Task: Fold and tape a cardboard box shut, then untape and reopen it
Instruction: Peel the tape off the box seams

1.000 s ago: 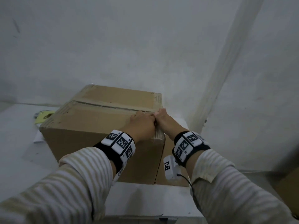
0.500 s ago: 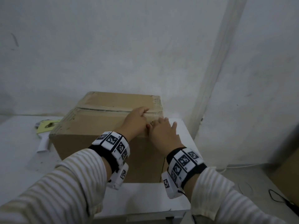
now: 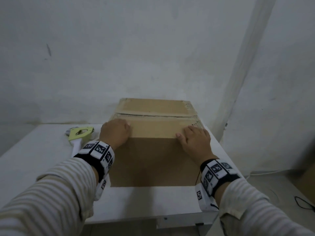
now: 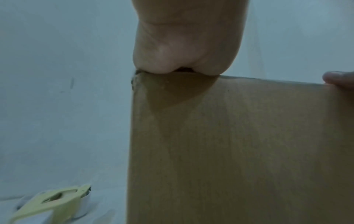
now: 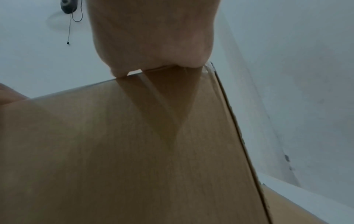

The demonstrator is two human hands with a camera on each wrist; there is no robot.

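Spreading apart, left hand (image 3: 114, 133) and right hand (image 3: 196, 142) reached box (image 3: 153, 160) corners.

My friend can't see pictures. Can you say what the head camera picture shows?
Two hands rest on the near top edge of a closed cardboard box on a white table: the left hand at its left corner, the right hand near its right corner. A yellow-green tape dispenser lies left of the box.

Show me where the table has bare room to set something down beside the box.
Bare white table lies left of the cardboard box, nearer than the tape dispenser, and in a strip along the near edge. The box's right side is tight to the table edge; both hands occupy its near top corners.
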